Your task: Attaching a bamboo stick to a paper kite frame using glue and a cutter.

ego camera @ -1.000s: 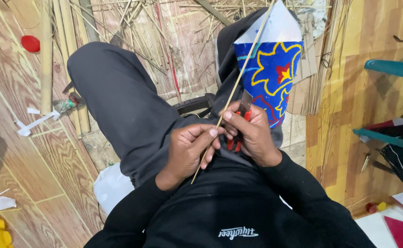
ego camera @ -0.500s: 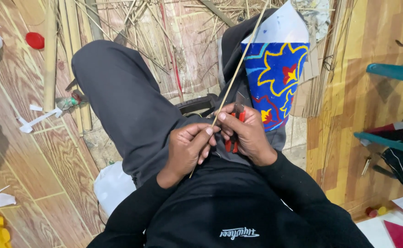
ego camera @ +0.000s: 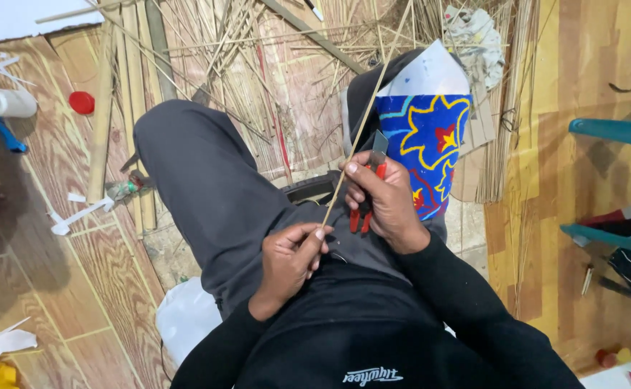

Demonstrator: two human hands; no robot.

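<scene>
Head view, looking down at a seated person's lap. The left hand is closed in a pinch, thumb and fingers gripping the lower end of a thin bamboo stick that slants up and away across the lap towards the top of the frame. The right hand is curled shut around a red-handled tool, whose grey blade stands up just beside the stick while the red handles hang below the palm; the thumb rests against the stick above the left hand's grip. The step in hand appears to be trimming or shaving the stick with the tool, both hands steadying it over the grey trouser leg. The next move would likely call for a firm hold at the lower end and a blade kept close along the stick. Behind the right hand lies a blue sheet painted with yellow outlines and red stars, topped by white paper. More bamboo strips litter the wooden floor, with a red cap at the left. Whether the blade touches the stick cannot be told; the tool's middle is hidden in the hand, and the stick's upper end is cut off by the frame.
</scene>
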